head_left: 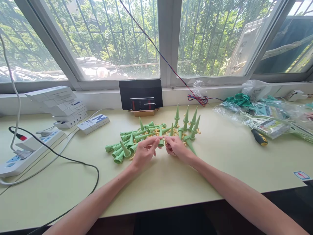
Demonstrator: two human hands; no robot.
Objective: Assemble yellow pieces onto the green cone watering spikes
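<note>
Near the middle of the table my left hand (146, 150) is closed, pinching a green plastic watering spike (161, 142) between thumb and fingers. Close beside it, my right hand (178, 148) is closed with the fingertips pressed together; what they hold is too small and hidden to make out. Beyond and left of my hands lies a loose pile of green spike tubes (119, 159) and pointed cone caps (125, 150), with small yellow pieces (151, 133) among them. Several assembled spikes (186, 118) stand point-up behind my right hand, with yellow pieces at their sides.
A dark tablet (140, 93) and a digital clock (143, 104) stand by the window. White boxes (61, 104) and a power strip (31, 151) with cables are at left. Plastic bags (266, 114) and a screwdriver (259, 137) lie at right. A person's fingers (310, 116) show at the far right edge.
</note>
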